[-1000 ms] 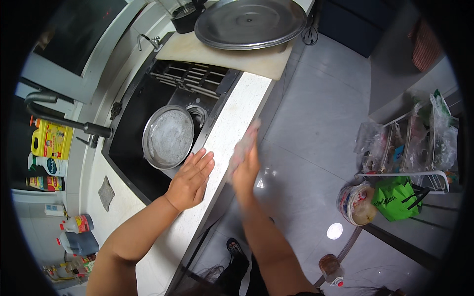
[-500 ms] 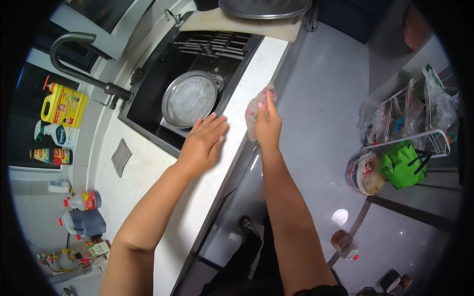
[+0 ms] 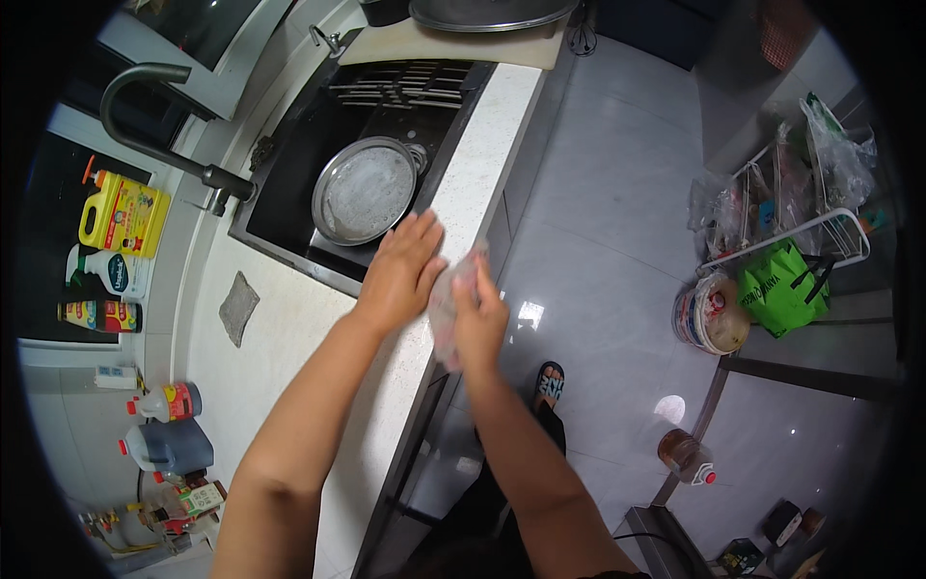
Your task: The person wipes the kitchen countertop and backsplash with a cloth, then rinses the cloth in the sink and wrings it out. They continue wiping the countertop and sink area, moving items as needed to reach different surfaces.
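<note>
Head view: right hand (image 3: 479, 323) with fingers curled closed around a crumpled clear plastic bag (image 3: 451, 301), held at the front edge of the white desk (image 3: 289, 338); left hand (image 3: 400, 273) flat, fingers spread open and gripping nothing, touching the bag at its 9 o'clock. Round metal pan (image 3: 365, 189) in the black sink (image 3: 289, 183) at 11 o'clock from the hands, curved faucet (image 3: 154, 116) farther at 10 o'clock, green bag (image 3: 781, 289) on the floor at 3 o'clock.

Both forearms are bare, without sleeves, watch or rings. One foot wears a dark open-toed sandal (image 3: 550, 378). Lower clothing is dark.
</note>
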Tool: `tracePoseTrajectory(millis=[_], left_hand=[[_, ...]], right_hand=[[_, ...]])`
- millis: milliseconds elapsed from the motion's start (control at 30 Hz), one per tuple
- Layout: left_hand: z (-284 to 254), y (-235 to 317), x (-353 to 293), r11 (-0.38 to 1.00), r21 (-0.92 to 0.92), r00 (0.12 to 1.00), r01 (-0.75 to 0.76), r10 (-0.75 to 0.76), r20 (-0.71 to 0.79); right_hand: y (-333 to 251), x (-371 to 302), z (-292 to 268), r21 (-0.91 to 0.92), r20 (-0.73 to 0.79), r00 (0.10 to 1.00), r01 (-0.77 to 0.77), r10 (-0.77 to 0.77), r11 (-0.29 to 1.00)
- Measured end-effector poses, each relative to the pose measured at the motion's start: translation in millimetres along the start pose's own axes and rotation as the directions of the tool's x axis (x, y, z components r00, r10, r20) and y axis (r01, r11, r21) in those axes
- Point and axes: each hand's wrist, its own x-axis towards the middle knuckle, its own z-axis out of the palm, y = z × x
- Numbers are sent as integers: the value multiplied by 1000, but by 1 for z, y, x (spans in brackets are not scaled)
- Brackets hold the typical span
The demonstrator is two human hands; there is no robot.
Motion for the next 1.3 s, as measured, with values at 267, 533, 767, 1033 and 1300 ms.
tracePoseTrajectory(millis=[267,533,767,1033,1300], left_hand=[[36,-2,37,985,100,987,140,-147,66],[37,1,39,977,172,985,122,-141,100],[29,5,39,976,168,976,139,-164,145],[31,7,43,976,175,977,133,-159,145],[31,7,44,978,159,973,138,-164,165]], right_hand=[[14,69,-20,343,-27,967,-228,252,911],[-2,197,-21,-280,-163,970,132,-182,951],[-9,156,-35,-367,77,959,282,-273,887],[-11,184,-36,-416,72,945,319,-320,851],[-17,217,-27,-388,-64,913,350,-404,852]])
